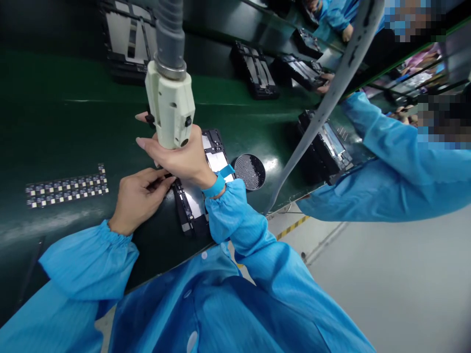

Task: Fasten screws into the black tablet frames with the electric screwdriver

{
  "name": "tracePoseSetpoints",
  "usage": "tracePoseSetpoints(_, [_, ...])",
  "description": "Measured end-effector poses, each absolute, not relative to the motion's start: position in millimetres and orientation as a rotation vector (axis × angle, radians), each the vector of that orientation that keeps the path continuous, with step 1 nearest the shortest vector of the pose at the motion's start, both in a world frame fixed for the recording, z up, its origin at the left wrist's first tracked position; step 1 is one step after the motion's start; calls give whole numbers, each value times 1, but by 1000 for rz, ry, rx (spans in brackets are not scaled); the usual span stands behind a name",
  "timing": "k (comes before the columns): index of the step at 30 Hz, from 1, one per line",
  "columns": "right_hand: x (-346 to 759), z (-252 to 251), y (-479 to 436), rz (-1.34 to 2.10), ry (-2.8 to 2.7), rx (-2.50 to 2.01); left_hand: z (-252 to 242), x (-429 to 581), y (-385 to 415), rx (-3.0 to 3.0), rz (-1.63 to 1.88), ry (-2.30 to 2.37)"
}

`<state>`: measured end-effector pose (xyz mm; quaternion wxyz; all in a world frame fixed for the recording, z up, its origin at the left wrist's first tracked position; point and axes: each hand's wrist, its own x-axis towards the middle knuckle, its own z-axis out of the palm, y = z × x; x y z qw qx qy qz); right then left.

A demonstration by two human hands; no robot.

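Head view: right grip (187, 159) wraps cream hose-mounted tool (171, 105), fingers partly spread; left grip (138, 196) bunched at phone casing's edge, can't tell if holding anything. Phone casing (193, 200) lies on green worktop (121, 117), near round dish (250, 171).

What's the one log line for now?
left hand: pinching beside device | right hand: over device, partly behind hose head | nearby: round dish, small parts

Grey hose (331, 98) slanting at right; 2-tone yellow-black tape (292, 228) on pale floor (390, 279); co-worker's blue sleeve (397, 139), far right.
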<state>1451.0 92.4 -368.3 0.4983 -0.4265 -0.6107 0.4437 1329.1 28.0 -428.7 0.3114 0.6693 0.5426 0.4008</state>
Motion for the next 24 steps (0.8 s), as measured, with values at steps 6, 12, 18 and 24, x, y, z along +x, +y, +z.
tracePoseSetpoints(6, [1455,-348,81,1101,-1410,-928,-425,1335,26,1456,1104,1490])
tracePoseSetpoints(12, [1458,-344,78,1160,-1453,-976,-424,1335,28,1573,1141,1494])
tracePoseSetpoints(18, [1456,-345,78,1162,-1413,-982,-423,1337,28,1489,1158,1472])
tracePoseSetpoints(24, [1458,-352,82,1132,-1426,-849,-426,1333,29,1590,1134,1460])
